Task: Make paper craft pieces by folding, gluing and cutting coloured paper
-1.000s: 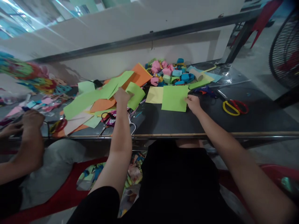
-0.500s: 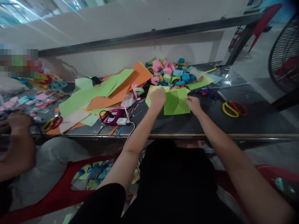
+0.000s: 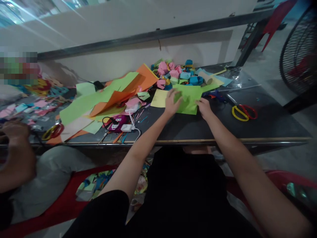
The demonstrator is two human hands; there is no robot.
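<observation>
A bright green sheet of paper point(image 3: 189, 100) is in front of me at the table's middle. My right hand point(image 3: 204, 107) pinches its lower right edge between thumb and fingers. My left hand point(image 3: 172, 103) is at the sheet's left side, fingers apart, the thumb reaching over the paper. Just left of that hand lies a pale yellow sheet point(image 3: 158, 98), partly covered by it. Behind the green sheet is a heap of small folded paper pieces point(image 3: 174, 71) in pink, blue and green.
Scissors point(image 3: 244, 112) and a blue glue gun point(image 3: 216, 96) lie to the right. On the left are large orange and green sheets point(image 3: 91, 100), a purple power strip point(image 3: 120, 123) and more scissors point(image 3: 52, 131). A co-worker's hand point(image 3: 16, 129) is at far left; a fan point(image 3: 299, 49) stands right.
My left hand has opened from a closed shape and moved onto the green sheet's left side, uncovering more of the yellow sheet. The green sheet is tilted differently; my right hand still holds it.
</observation>
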